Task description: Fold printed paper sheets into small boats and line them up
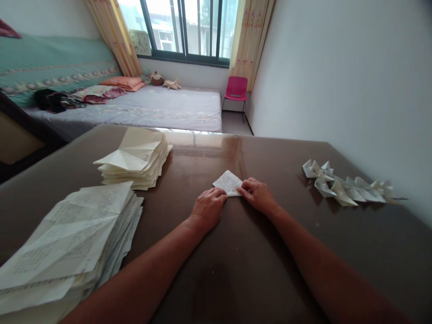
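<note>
Creasing folded paper [228, 182], likely | right hand [258, 194]: fingers clamp its right | left hand [208, 206]: its left, grip unclear | next: steadiness, probably

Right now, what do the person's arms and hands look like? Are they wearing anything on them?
The left hand and the right hand look bare: I see no gloves, rings or watch. The left forearm and right forearm are uncovered too, with no sleeves in view, and they get narrower toward the hands. I can't make out any markings.
</note>
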`<act>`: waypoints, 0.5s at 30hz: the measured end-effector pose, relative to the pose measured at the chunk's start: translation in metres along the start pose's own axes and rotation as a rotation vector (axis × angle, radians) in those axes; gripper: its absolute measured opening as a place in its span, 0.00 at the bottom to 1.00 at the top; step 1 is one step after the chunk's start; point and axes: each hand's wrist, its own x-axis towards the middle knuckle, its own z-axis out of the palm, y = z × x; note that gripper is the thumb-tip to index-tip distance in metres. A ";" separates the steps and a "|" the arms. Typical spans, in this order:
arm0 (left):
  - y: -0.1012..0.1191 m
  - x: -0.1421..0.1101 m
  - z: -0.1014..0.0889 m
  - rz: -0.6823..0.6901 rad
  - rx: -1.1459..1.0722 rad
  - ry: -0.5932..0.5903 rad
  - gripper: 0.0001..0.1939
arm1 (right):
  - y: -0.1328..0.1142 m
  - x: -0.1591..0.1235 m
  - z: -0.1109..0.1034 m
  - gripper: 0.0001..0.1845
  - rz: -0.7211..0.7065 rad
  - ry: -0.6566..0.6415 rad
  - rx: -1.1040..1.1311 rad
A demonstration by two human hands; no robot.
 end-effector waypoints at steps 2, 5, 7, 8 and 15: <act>0.001 0.000 -0.001 -0.010 0.005 -0.001 0.13 | -0.002 0.000 0.000 0.17 0.015 0.003 -0.029; 0.004 0.000 -0.004 -0.025 0.003 -0.012 0.13 | -0.005 0.001 -0.001 0.17 0.034 -0.001 -0.050; 0.005 0.000 -0.006 -0.037 0.010 -0.023 0.13 | -0.006 0.001 -0.001 0.17 0.044 -0.006 -0.060; 0.006 0.000 -0.006 -0.037 0.018 -0.030 0.13 | -0.006 0.001 -0.001 0.17 0.048 -0.007 -0.066; 0.007 0.000 -0.006 0.003 0.128 -0.051 0.13 | -0.008 0.002 0.000 0.16 0.064 0.006 -0.116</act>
